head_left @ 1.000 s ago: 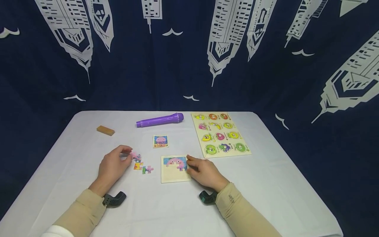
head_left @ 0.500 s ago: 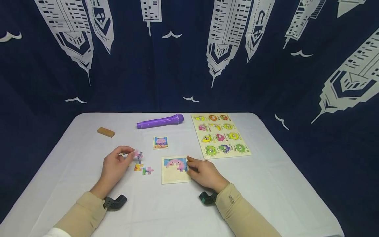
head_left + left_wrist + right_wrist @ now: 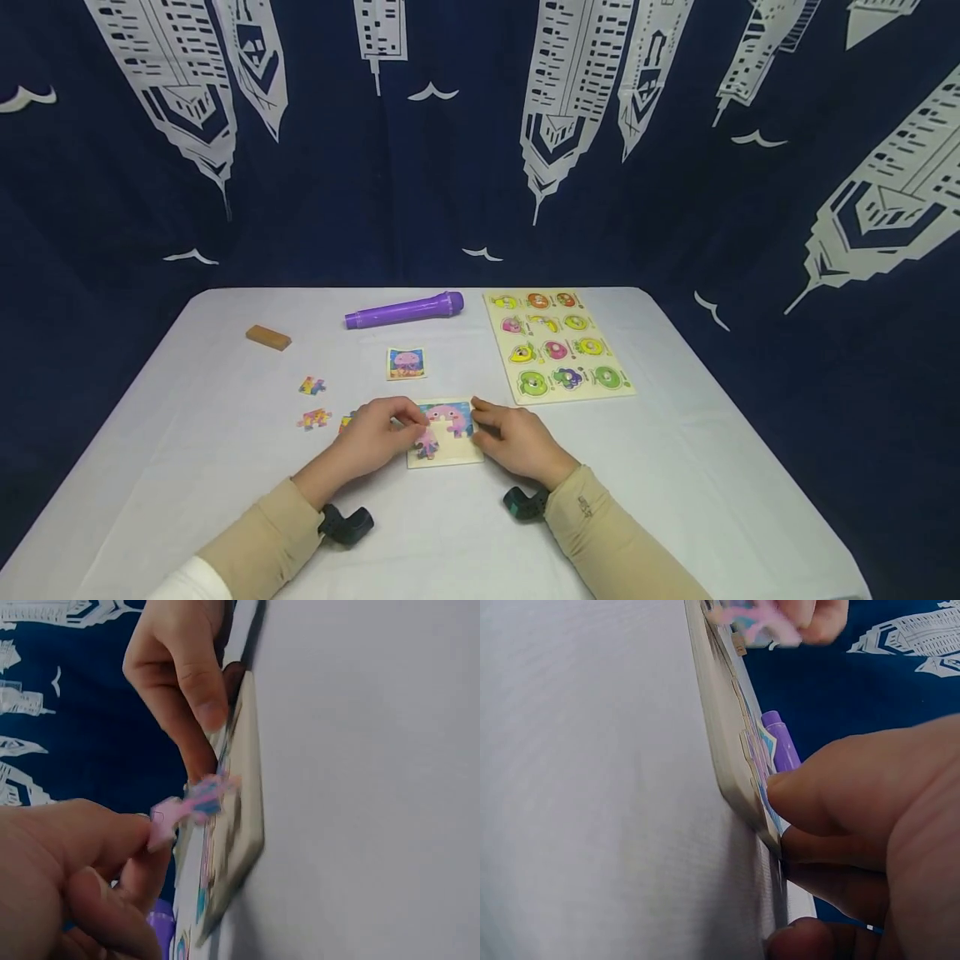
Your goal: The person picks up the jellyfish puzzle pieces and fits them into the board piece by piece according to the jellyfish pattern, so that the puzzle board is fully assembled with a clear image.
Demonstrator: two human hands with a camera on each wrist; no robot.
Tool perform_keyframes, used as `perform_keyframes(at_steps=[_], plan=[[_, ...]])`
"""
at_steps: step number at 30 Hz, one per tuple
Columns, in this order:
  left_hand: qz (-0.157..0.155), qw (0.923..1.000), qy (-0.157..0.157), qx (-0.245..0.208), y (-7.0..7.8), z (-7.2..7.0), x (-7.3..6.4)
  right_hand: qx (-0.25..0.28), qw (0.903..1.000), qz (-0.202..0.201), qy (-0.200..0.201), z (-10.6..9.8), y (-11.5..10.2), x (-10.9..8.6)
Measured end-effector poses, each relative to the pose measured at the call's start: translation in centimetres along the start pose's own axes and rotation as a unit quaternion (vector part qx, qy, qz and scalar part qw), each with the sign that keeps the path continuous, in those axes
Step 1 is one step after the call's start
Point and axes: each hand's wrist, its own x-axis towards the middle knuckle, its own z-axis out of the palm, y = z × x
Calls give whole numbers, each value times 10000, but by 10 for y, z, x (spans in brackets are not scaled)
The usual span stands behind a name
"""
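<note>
My left hand (image 3: 372, 439) pinches a pink and blue jigsaw piece (image 3: 427, 445) between thumb and fingertips, over the left side of a small square puzzle board (image 3: 457, 452). In the left wrist view the piece (image 3: 196, 802) looks slightly blurred and tilted, held close to the board (image 3: 251, 772). Pieces showing a pink octopus fill the board's upper part; its lower part is bare wood. At the right edge my right hand (image 3: 522, 439) grips the board, with the thumb (image 3: 802, 796) on top and fingers along the side.
Loose jigsaw pieces (image 3: 314, 418) lie left of my left hand, one partly covered by it. Behind the board are an octopus picture card (image 3: 406, 364) and a purple toy microphone (image 3: 405, 311). A fruit puzzle board (image 3: 562, 346) lies back right, a wooden block (image 3: 267, 337) back left.
My left hand has lifted the jigsaw piece from among the loose ones and carried it right, over the puzzle board. The right hand has stayed at the board's edge.
</note>
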Motion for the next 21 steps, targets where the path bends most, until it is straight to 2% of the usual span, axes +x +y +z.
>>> perform_keyframes(at_steps=[2,7,14,21], plan=[[56,9997,-52,217,5,7,9,-8,10000,20,-15,0,0,0],[-53,9977,293,616,10,18,26,-87,10000,-34,26,1,1,0],[-3,9952,540,818,7,29,28,-102,9999,-107,35,0,1,1],[37,9917,652,1107,3,36,28,-16,10000,33,-29,-1,0,1]])
